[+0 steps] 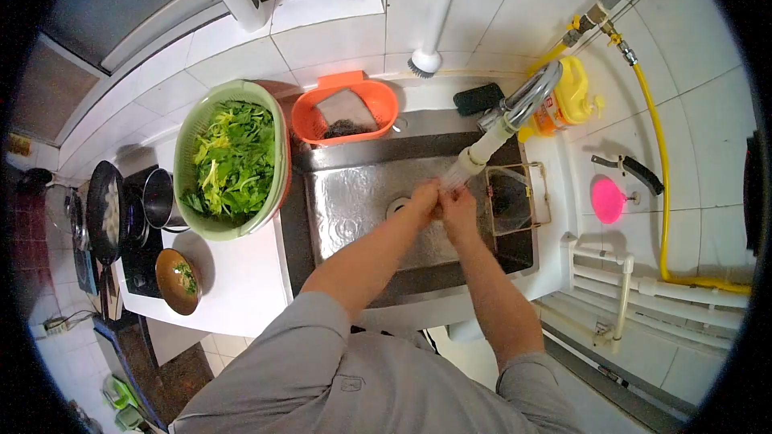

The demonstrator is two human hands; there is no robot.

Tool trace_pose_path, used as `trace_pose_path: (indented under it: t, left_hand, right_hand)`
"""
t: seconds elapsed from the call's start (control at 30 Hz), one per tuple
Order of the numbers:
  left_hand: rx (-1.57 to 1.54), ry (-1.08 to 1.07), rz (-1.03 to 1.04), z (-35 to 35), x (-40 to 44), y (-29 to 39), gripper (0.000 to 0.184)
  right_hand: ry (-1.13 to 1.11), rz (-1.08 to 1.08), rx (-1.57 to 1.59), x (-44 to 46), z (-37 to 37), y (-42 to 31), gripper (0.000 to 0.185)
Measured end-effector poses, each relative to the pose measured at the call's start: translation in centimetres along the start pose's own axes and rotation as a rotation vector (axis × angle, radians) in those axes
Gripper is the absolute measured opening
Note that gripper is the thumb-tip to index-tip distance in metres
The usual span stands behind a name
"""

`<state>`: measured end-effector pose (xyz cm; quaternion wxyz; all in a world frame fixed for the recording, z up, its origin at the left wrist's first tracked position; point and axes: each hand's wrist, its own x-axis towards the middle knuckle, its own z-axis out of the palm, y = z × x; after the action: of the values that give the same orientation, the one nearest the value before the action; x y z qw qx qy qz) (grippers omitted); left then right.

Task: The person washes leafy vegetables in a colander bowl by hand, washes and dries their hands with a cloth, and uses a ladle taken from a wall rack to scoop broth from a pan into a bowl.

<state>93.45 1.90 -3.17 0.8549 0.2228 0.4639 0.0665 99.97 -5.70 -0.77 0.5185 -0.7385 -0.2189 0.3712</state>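
The left hand (425,197) and the right hand (459,210) are pressed close together, with fingers curled inward; whether they hold something between them, I cannot tell. Just at one o'clock from them is the white faucet extension (490,143), its clear end touching or almost touching the fingers. It leads to the chrome faucet (531,92).

In my judgement, a knuckle may knock this extension if the hands lift, because the space above is so narrow; water could then splash outside the steel sink (350,193). Something small, if let go, might slide to the drain (396,206), at nine o'clock.

At three o'clock a wire rack (515,231) stands in the way of the right hand. Between one and two is a yellow bottle (572,88); at half past ten, an orange basket (341,80); toward half past nine, a light-green basin (233,231) full of leafy greens (233,157).
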Motion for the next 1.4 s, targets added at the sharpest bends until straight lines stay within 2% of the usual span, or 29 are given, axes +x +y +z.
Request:
trace_pose_path:
  t: [0.07, 0.17, 0.27, 0.37, 0.47, 0.57, 0.67, 0.77, 0.87, 0.97, 1.07, 1.17, 1.2, 1.3, 1.4]
  left_hand:
    - [-0.162, 0.038, -0.113, 0.0, 0.5, 0.0, 0.041]
    - [-0.117, 0.056, -0.183, -0.9, 1.7, 0.0, 0.049]
    - [-0.139, 0.069, -0.085, -2.6, 3.7, -2.2, 0.047]
    - [-0.166, 0.073, 0.009, -3.5, 5.1, -4.4, 0.045]
    - [-0.107, 0.054, -0.121, -0.3, -1.7, 0.8, 0.039]
    - [0.187, -0.137, -0.044, -1.5, -0.2, -0.2, 0.033]
    - [0.159, -0.103, 0.057, -1.3, -1.7, 0.4, 0.031]
    - [0.237, -0.16, 0.052, -1.6, -2.0, 1.6, 0.027]
    - [0.399, -0.374, 0.212, -0.9, -3.3, 2.3, 0.022]
    - [0.666, -0.05, 0.423, 0.4, -3.6, 1.8, 0.019]
    - [0.401, -0.191, 0.274, -0.3, -1.8, 1.4, 0.022]
    - [0.258, -0.047, 0.265, -0.4, -1.4, 1.3, 0.025]
    - [0.281, -0.042, 0.267, -0.4, -1.6, 1.6, 0.027]
    - [0.338, -0.044, 0.276, -0.3, -2.6, 2.1, 0.031]
    - [0.409, -0.051, 0.313, -0.3, -3.1, 2.4, 0.032]
  right_hand:
    - [-0.024, 0.019, -0.016, -2.2, 0.4, -0.8, 0.02]
    - [-0.002, -0.139, -0.076, -5.1, 1.9, -1.7, 0.021]
    - [0.117, -0.367, -0.38, -4.4, 2.4, -1.1, 0.023]
    - [0.101, -0.345, -0.541, -3.9, 2.4, -3.4, 0.025]
    - [0.124, -0.333, -0.539, -1.9, 2.1, -2.7, 0.027]
    - [0.063, -0.212, -0.853, 2.0, -0.3, 0.4, 0.026]
    - [-0.071, -0.165, -0.276, 2.6, -2.0, -0.3, 0.026]
    - [-0.306, -0.108, -0.537, 2.5, -3.4, -2.2, 0.026]
    - [-0.252, -0.17, -0.766, 3.7, -4.9, -2.6, 0.029]
    - [0.004, -0.216, -0.556, 5.5, -6.1, -2.7, 0.031]
    - [0.361, -0.158, -0.659, 6.0, -6.3, -6.4, 0.032]
    - [0.253, -0.393, -0.777, 9.3, -7.4, -5.8, 0.028]
    - [0.216, -0.579, -1.018, 9.7, -8.0, -6.3, 0.025]
    - [0.091, -0.51, -0.898, 12.3, -8.9, -4.5, 0.025]
    - [0.148, -0.522, -0.929, 11.8, -8.8, -4.4, 0.027]
